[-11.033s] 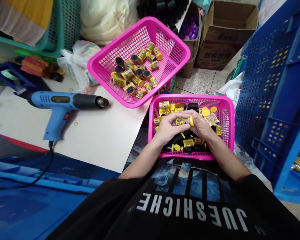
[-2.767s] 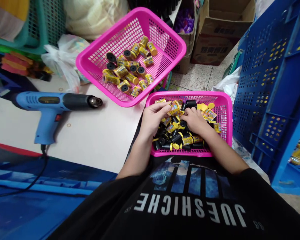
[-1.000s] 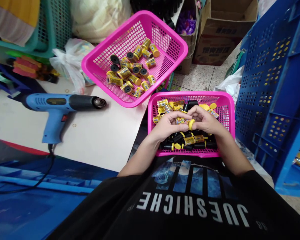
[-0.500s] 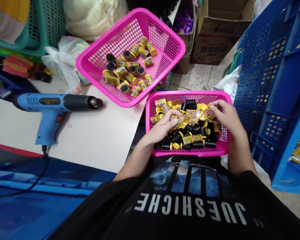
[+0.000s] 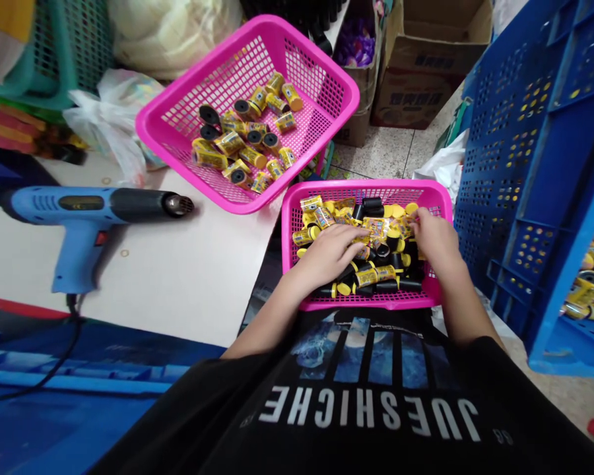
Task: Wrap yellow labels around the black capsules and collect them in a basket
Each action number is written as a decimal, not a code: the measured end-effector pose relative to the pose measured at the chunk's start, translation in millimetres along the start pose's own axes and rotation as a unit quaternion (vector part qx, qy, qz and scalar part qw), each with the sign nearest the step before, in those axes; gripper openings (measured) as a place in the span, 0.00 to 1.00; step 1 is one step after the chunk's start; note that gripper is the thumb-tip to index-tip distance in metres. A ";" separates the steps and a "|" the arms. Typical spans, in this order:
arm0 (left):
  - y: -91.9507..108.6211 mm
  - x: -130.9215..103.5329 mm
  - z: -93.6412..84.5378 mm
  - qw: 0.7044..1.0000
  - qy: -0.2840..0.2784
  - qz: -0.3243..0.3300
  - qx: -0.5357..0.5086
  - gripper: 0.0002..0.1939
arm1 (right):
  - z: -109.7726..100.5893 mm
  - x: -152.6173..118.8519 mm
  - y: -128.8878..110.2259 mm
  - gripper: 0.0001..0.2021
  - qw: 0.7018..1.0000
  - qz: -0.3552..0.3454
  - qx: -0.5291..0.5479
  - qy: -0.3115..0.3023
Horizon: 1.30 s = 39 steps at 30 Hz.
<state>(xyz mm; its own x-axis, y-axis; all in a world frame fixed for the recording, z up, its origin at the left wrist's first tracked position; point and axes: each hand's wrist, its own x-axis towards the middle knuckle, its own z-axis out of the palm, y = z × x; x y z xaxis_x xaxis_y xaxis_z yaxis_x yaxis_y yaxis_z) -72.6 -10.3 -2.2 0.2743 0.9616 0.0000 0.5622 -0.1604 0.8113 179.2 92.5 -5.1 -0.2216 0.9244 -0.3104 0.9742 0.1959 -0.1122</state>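
In the near pink basket (image 5: 293, 218) lies a mixed heap of black canisters (image 5: 373, 204), yellow lids (image 5: 344, 289) and yellow printed wrappers (image 5: 375, 227). My left hand (image 5: 332, 251) rests over the left middle of the heap, its fingers stretched and thumb apart. Its fingertips touch the wrapped pieces there. On the right side of the same basket, my right hand (image 5: 434, 241) has its fingers curled and pinched together beside the wrappers and a yellow lid. What sits between those fingertips is hidden.
A larger pink basket (image 5: 151, 128) holding several yellow-wrapped canisters (image 5: 252, 156) stands ahead on the left. A blue heat gun (image 5: 79, 208) lies on the white tabletop (image 5: 193, 277), its cord trailing down. Blue crates (image 5: 505, 191) rise on the right; cardboard boxes (image 5: 406, 86) stand behind.
My left hand has flattened over the heap, and the wrapped piece it pinched is no longer visible in it. My right hand has dropped lower and curled. The view has shifted slightly.
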 end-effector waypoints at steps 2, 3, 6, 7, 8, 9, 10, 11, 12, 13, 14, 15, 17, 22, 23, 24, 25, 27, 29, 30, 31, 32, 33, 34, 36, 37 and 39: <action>-0.5 -1.3 -5.1 1.000 0.022 -0.007 -0.017 0.16 | -7.3 -1.7 6.0 0.13 0.999 -0.001 0.036 0.001; 0.6 -1.3 -6.2 0.999 0.039 -0.014 -0.028 0.16 | -11.3 -2.7 8.2 0.11 0.997 -0.006 0.074 0.005; 9.0 3.3 -0.9 0.986 0.104 -0.065 -0.112 0.13 | -20.7 -6.8 6.4 0.12 0.958 -0.028 0.286 -0.012; 13.2 6.5 3.6 0.974 0.124 -0.090 -0.166 0.13 | -21.9 -8.9 1.9 0.14 0.928 -0.035 0.370 -0.034; 17.5 10.3 8.9 0.958 0.138 -0.111 -0.228 0.15 | -22.0 -11.3 -4.4 0.16 0.893 -0.040 0.445 -0.060; 21.6 14.4 14.4 0.938 0.145 -0.127 -0.289 0.18 | -21.0 -13.8 -12.1 0.18 0.858 -0.044 0.504 -0.088; 25.3 18.4 19.4 0.917 0.147 -0.138 -0.344 0.23 | -19.2 -16.1 -20.5 0.19 0.828 -0.046 0.548 -0.110; 28.2 22.0 23.4 0.900 0.144 -0.146 -0.386 0.27 | -16.9 -18.2 -28.9 0.20 0.803 -0.048 0.582 -0.123; 30.2 24.7 26.1 0.888 0.139 -0.152 -0.410 0.30 | -14.7 -19.6 -36.9 0.20 0.782 -0.052 0.608 -0.126; 31.5 26.6 27.4 0.883 0.131 -0.158 -0.422 0.31 | -12.9 -20.3 -43.8 0.20 0.765 -0.058 0.630 -0.123; 32.1 27.6 27.5 0.880 0.122 -0.163 -0.428 0.31 | -11.7 -20.3 -49.5 0.21 0.752 -0.066 0.645 -0.116; 32.3 27.9 26.5 0.879 0.112 -0.168 -0.432 0.32 | -11.3 -19.5 -54.0 0.24 0.745 -0.075 0.654 -0.106; 32.1 27.6 23.0 0.875 0.093 -0.170 -0.443 0.33 | -12.7 -16.5 -59.0 0.27 0.751 -0.090 0.649 -0.087; 26.4 27.0 12.5 0.859 0.128 -0.172 -0.464 0.22 | -21.1 -8.0 -48.3 0.20 0.806 -0.118 0.579 -0.045; 23.4 26.3 10.2 0.862 0.142 -0.172 -0.456 0.19 | -21.1 -6.7 -42.3 0.16 0.833 -0.114 0.541 -0.021; 19.8 25.1 7.9 0.864 0.156 -0.172 -0.447 0.17 | -19.8 -5.6 -35.6 0.14 0.868 -0.105 0.485 0.002; 15.8 23.5 5.6 0.865 0.170 -0.173 -0.438 0.17 | -17.2 -4.7 -28.7 0.12 0.906 -0.095 0.413 0.015; 7.5 19.4 1.6 0.862 0.197 -0.182 -0.430 0.17 | -8.0 -3.5 -16.6 0.10 0.964 -0.097 0.248 -0.008; 0.2 15.2 -1.1 0.852 0.209 -0.205 -0.433 0.19 | 3.6 -3.0 -9.1 0.16 0.980 -0.136 0.120 -0.077; -2.8 13.3 -2.0 0.847 0.209 -0.217 -0.437 0.20 | 8.8 -2.8 -7.2 0.20 0.979 -0.157 0.082 -0.103; -5.4 11.5 -2.6 0.843 0.205 -0.228 -0.442 0.21 | 12.9 -2.5 -6.5 0.22 0.976 -0.172 0.059 -0.119; -7.6 10.0 -2.9 0.840 0.202 -0.234 -0.445 0.22 | 15.6 -1.9 -6.5 0.22 0.975 -0.179 0.045 -0.126; -9.5 8.6 -3.2 0.838 0.201 -0.238 -0.448 0.22 | 16.9 -1.1 -7.1 0.20 0.975 -0.180 0.040 -0.126; -11.1 7.3 -3.5 0.835 0.202 -0.240 -0.452 0.23 | 17.0 0.0 -8.1 0.17 0.976 -0.179 0.039 -0.122; -13.4 5.2 -4.3 0.828 0.206 -0.243 -0.461 0.23 | 15.5 2.3 -10.7 0.12 0.976 -0.183 0.048 -0.107; -14.1 4.2 -4.8 0.824 0.208 -0.245 -0.467 0.22 | 14.8 3.4 -12.2 0.10 0.976 -0.188 0.055 -0.100; -14.8 2.6 -6.0 0.816 0.211 -0.247 -0.479 0.21 | 14.9 5.0 -14.8 0.07 0.973 -0.196 0.074 -0.098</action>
<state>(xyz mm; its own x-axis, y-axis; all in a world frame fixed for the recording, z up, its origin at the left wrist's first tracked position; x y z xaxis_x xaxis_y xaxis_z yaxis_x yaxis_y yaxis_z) -84.9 -4.1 -10.7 -0.2073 0.8798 -0.4279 -0.3992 0.3232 0.8580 163.0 89.3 -19.0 -0.5924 0.7056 -0.3887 0.7999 0.4581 -0.3876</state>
